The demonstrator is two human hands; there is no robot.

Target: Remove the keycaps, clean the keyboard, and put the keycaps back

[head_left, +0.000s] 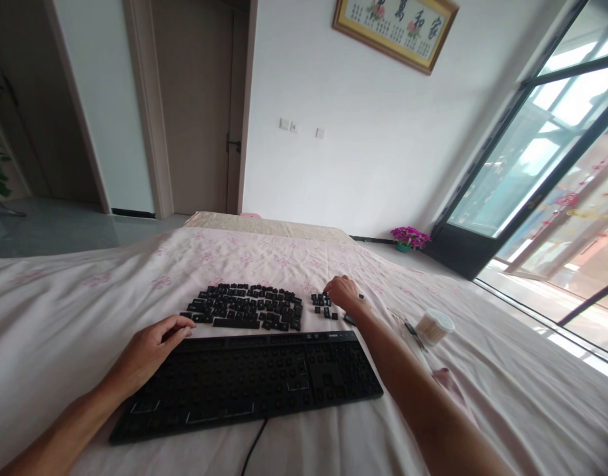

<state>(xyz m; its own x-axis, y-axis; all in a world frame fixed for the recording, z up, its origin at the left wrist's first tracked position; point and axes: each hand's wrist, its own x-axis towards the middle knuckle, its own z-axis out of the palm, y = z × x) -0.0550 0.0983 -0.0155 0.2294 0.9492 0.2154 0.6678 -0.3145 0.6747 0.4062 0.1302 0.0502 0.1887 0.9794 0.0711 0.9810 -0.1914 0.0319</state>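
Observation:
A black keyboard lies on the bed with its keycaps off and the key bed bare. My left hand rests at its upper left corner, fingers loosely bent and thumb a little apart, with nothing visible between them. Close by its fingertips is the large group of loose black keycaps, laid out in rows beyond the keyboard. Farther right, my right hand reaches over a smaller group of keycaps. Its fingers are bent down onto a keycap at that group's far edge; the fingertips are partly hidden.
A pink flowered sheet covers the bed. Beside my right forearm stand a round tub of cotton swabs and a small dark tool. The keyboard's cable runs toward me. Potted purple flowers stand on the floor beyond.

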